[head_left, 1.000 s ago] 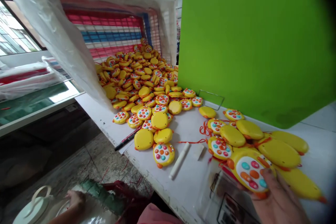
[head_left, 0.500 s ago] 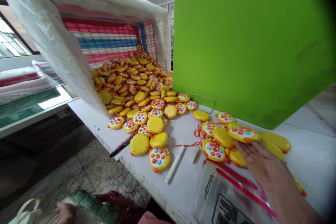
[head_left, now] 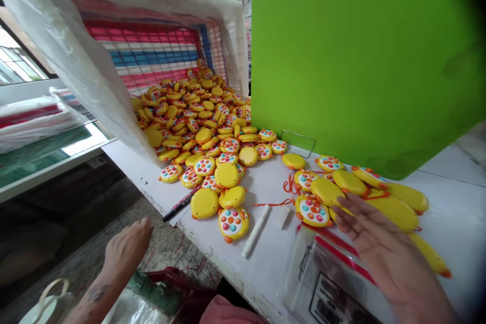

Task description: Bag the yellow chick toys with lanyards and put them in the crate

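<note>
- Yellow toys [head_left: 349,182] lie grouped on the tabletop [head_left: 266,179] by our right hand [head_left: 387,248]: fingers extended, holding nothing.
- Left hand [head_left: 129,243] off the tabletop's edge; we cannot tell its grip.
- Beyond, many more spill from the plastic-draped crate [head_left: 64,35]; we judge a small group set apart, most left.

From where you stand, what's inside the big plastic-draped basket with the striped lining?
Yellow toys lie heaped in the basket and out onto the white table. They hide the basket's floor and the lower part of the striped lining.
</note>
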The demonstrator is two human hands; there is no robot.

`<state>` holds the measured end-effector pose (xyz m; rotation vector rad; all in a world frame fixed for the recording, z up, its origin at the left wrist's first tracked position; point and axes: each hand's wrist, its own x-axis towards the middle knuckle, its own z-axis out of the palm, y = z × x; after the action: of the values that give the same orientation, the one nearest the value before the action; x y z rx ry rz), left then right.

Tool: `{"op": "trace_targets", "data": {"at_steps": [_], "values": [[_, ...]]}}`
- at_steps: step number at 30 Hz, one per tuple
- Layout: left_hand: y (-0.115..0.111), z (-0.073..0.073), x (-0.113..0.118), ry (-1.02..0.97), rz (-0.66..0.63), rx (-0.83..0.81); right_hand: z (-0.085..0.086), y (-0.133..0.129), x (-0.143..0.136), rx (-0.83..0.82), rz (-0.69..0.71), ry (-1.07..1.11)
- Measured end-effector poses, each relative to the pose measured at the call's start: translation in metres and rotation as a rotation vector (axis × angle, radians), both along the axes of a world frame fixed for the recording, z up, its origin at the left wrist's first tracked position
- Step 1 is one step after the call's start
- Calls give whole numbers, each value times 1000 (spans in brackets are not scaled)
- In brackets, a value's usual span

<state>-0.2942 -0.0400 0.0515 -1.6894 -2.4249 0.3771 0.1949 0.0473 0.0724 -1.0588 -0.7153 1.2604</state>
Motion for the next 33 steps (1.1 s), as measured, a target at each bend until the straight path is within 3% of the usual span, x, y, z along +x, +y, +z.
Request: {"op": "trace_targets", "data": {"at_steps": [2, 4, 7, 9, 13, 19, 22, 25, 29, 33], "values": [[20, 29, 46, -41, -119, 179, -2, -7, -17, -49, 95, 3], [41, 43, 95, -169, -272, 283, -6, -14, -30, -73, 216, -31], [71, 35, 150, -262, -483, 292, -13, -24, -39, -65, 370, -144], [89, 22, 171, -277, -533, 245, -17, -29, -38, -57, 427, -202], [111, 10, 183, -229, -544, 192, -24, -33, -32, -61, 453, -219], [108, 25, 201, -280, -712, 408, -30, -32, -35, 5, 397, -220], [94, 28, 232, -479, -879, 469, -27, -34, -39, 75, 347, -164], [76, 26, 263, -778, -1006, 391, -25, -35, -36, 135, 369, -192], [64, 21, 282, -1207, -933, 318, -25, -34, -30, 161, 349, -262], [61, 13, 284, -1420, -791, 367, -26, -33, -32, 206, 285, -261]]}}
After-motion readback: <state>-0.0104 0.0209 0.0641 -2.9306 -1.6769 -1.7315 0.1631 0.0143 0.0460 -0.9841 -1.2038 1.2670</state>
